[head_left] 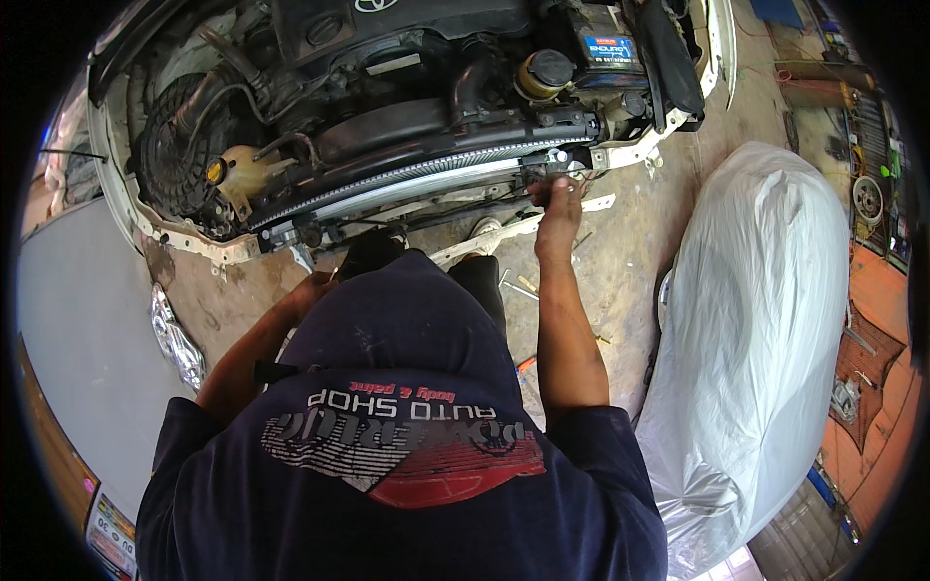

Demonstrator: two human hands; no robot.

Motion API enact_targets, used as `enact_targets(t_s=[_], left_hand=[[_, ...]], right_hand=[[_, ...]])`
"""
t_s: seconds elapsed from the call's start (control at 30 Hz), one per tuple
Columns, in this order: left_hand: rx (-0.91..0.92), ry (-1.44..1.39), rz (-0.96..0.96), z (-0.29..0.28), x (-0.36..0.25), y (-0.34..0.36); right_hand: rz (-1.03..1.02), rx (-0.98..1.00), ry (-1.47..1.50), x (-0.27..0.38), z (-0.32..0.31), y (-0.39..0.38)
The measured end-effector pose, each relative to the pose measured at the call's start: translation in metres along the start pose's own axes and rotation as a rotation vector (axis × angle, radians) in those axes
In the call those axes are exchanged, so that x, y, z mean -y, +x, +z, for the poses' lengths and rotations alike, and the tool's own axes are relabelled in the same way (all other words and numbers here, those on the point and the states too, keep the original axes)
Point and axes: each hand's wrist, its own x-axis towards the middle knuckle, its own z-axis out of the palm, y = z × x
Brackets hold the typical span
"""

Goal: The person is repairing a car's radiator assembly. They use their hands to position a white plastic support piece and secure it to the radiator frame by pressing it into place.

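Note:
My right hand reaches forward to the right end of the car's radiator. Its fingers are bent and drawn together at a dark bracket beside a small pale fitting. What they pinch, if anything, is too small to make out. Low on the left, my left hand is beside my knee, below the radiator's left end. Its fingers are mostly hidden, with a tiny light spot by the fingertips. The radiator lies across the front of the open engine bay.
A yellowed coolant tank, a round reservoir and a battery sit in the engine bay. A car part under pale plastic stands at right. Tools lie on the floor; a grey panel is at left.

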Motion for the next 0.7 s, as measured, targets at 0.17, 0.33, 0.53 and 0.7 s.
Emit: enact_targets(t_s=[0.17, 0.33, 0.53, 0.7], left_hand=[[0.003, -0.237, -0.217, 0.000, -0.031, 0.000], [0.060, 0.034, -0.011, 0.000, 0.018, 0.005], [0.032, 0.034, -0.006, 0.000, 0.021, 0.006], [-0.003, -0.229, -0.154, -0.001, -0.013, 0.004]], right_hand=[[-0.251, 0.200, -0.411, -0.004, 0.010, -0.023], [-0.434, 0.206, -0.739, -0.008, 0.035, -0.035], [-0.530, 0.204, -0.906, -0.006, 0.046, -0.036], [-0.528, 0.286, -1.231, -0.008, 0.050, -0.036]])
